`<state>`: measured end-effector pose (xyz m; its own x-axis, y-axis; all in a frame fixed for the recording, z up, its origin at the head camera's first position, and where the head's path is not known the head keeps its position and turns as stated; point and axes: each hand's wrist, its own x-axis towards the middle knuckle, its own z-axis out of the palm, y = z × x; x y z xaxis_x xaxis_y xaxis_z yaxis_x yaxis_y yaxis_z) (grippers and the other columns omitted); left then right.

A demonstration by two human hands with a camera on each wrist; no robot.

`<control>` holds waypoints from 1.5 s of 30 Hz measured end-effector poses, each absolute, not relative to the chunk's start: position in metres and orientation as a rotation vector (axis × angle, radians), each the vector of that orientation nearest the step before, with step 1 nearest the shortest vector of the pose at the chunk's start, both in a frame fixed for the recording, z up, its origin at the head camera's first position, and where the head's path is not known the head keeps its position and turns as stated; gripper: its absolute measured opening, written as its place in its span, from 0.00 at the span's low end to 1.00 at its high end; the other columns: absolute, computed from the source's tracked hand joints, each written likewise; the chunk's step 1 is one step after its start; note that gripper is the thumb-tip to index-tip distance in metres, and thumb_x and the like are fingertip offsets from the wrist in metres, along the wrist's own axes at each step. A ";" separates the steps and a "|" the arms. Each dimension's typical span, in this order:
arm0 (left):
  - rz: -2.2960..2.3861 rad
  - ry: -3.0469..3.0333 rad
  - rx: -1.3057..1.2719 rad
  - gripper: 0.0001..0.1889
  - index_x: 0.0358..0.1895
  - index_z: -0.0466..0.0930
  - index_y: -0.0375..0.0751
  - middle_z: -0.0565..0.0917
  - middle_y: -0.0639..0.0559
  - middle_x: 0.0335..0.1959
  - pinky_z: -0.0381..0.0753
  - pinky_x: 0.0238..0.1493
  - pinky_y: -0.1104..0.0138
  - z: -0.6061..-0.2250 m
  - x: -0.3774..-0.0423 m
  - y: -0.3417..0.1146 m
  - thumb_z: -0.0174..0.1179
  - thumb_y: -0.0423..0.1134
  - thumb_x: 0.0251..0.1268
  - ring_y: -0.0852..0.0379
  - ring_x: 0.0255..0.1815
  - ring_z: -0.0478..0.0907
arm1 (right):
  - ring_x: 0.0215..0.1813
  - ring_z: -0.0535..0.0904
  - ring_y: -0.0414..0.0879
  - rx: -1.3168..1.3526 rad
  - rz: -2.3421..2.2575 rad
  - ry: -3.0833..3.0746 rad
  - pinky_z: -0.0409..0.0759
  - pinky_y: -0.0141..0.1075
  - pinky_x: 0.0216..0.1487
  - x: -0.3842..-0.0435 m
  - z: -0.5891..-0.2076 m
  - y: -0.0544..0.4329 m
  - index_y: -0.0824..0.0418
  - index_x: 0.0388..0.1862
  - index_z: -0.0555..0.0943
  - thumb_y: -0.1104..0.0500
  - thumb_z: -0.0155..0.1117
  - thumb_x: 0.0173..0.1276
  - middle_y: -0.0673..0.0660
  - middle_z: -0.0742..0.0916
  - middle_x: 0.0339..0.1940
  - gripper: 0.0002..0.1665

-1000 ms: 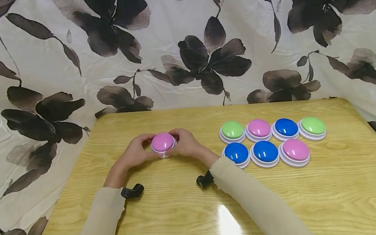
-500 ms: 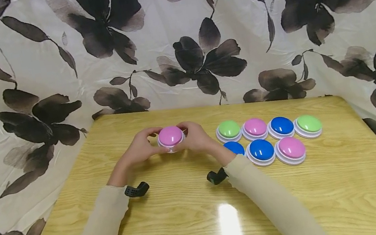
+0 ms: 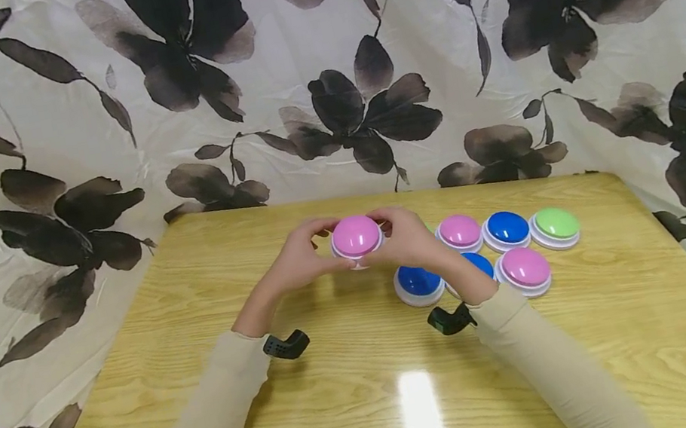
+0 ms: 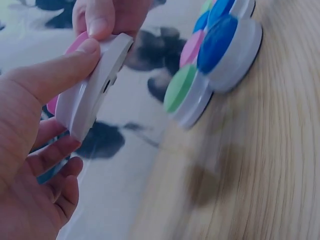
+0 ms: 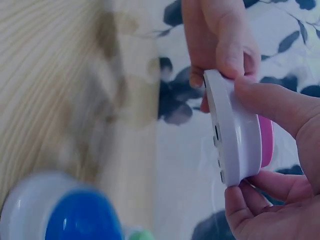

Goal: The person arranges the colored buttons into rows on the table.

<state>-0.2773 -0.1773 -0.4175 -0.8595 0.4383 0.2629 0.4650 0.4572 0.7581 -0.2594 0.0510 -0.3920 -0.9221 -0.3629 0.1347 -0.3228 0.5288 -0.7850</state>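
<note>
A pink push button with a white round base is held up over the table between both hands. My left hand pinches its left side, thumb on the near edge and fingers on the far edge. From the right, my right hand grips the same button in a matching way. The right wrist view shows the white base side-on, small slots on its underside and its pink dome turned away. Beneath, a shadow falls on the wood. In the left wrist view, the thumbs of both hands lie close together on the rim.
Right of the hands are a blue button, a pink one, a blue one, a green one and a nearer pink one. The right arm partly covers another blue button. Floral cloth hangs behind the table.
Both hands have carried the pink button to the right and raised it. The right hand and forearm now cover parts of the left-hand buttons in the group, including most of a green one.
</note>
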 end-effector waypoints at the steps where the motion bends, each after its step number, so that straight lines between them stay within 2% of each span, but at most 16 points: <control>1: -1.399 -2.648 -0.838 0.37 0.60 0.77 0.41 0.77 0.51 0.53 0.71 0.50 0.45 -0.418 -0.278 -0.170 0.80 0.46 0.42 0.47 0.54 0.69 | 0.51 0.75 0.50 -0.600 -1.375 2.707 0.77 0.44 0.52 -0.258 -0.391 0.058 0.60 0.62 0.76 0.51 0.83 0.45 0.55 0.81 0.53 0.44; 11: -1.391 -2.659 -0.979 0.36 0.62 0.76 0.44 0.77 0.55 0.54 0.74 0.52 0.54 -0.426 -0.284 -0.105 0.78 0.48 0.46 0.55 0.53 0.69 | 0.53 0.75 0.53 -0.380 -1.359 2.710 0.77 0.48 0.53 -0.246 -0.393 0.120 0.59 0.65 0.73 0.48 0.83 0.45 0.57 0.80 0.56 0.48; 19: -1.368 -2.675 -1.104 0.35 0.63 0.75 0.43 0.76 0.54 0.55 0.75 0.53 0.56 -0.432 -0.286 -0.068 0.75 0.48 0.50 0.56 0.54 0.70 | 0.52 0.76 0.54 -0.339 -1.404 2.694 0.78 0.47 0.54 -0.237 -0.402 0.159 0.62 0.65 0.73 0.49 0.82 0.47 0.59 0.80 0.55 0.47; 26: -1.354 -2.693 -1.191 0.35 0.66 0.73 0.43 0.76 0.53 0.56 0.74 0.56 0.62 -0.436 -0.287 -0.038 0.73 0.48 0.54 0.58 0.55 0.70 | 0.53 0.75 0.55 -0.290 -1.401 2.716 0.78 0.48 0.54 -0.228 -0.404 0.186 0.63 0.67 0.71 0.49 0.82 0.48 0.61 0.79 0.56 0.49; 30: -1.352 -2.724 -1.188 0.36 0.67 0.72 0.43 0.75 0.53 0.56 0.74 0.56 0.61 -0.437 -0.287 -0.022 0.72 0.50 0.55 0.58 0.54 0.70 | 0.55 0.76 0.57 -0.278 -1.386 2.731 0.77 0.49 0.56 -0.224 -0.406 0.202 0.65 0.67 0.70 0.50 0.81 0.49 0.63 0.79 0.58 0.50; 34: -1.383 -2.721 -1.222 0.37 0.68 0.70 0.42 0.76 0.53 0.56 0.74 0.57 0.59 -0.437 -0.286 -0.007 0.72 0.50 0.55 0.58 0.54 0.71 | 0.53 0.76 0.57 -0.275 -1.391 2.744 0.78 0.47 0.53 -0.221 -0.409 0.217 0.67 0.66 0.70 0.52 0.81 0.50 0.65 0.79 0.57 0.48; 38: -1.404 -2.691 -1.296 0.37 0.67 0.70 0.40 0.77 0.52 0.57 0.75 0.57 0.63 -0.437 -0.286 0.008 0.72 0.47 0.56 0.59 0.53 0.72 | 0.51 0.77 0.57 -0.256 -1.419 2.742 0.80 0.43 0.50 -0.217 -0.412 0.230 0.69 0.64 0.71 0.53 0.81 0.50 0.65 0.79 0.54 0.46; 45: -1.321 -2.718 -1.321 0.36 0.66 0.71 0.38 0.77 0.53 0.56 0.74 0.55 0.69 -0.436 -0.287 0.033 0.72 0.49 0.56 0.61 0.53 0.72 | 0.53 0.76 0.57 -0.167 -1.433 2.722 0.81 0.41 0.49 -0.209 -0.412 0.252 0.70 0.67 0.67 0.51 0.80 0.51 0.66 0.78 0.56 0.50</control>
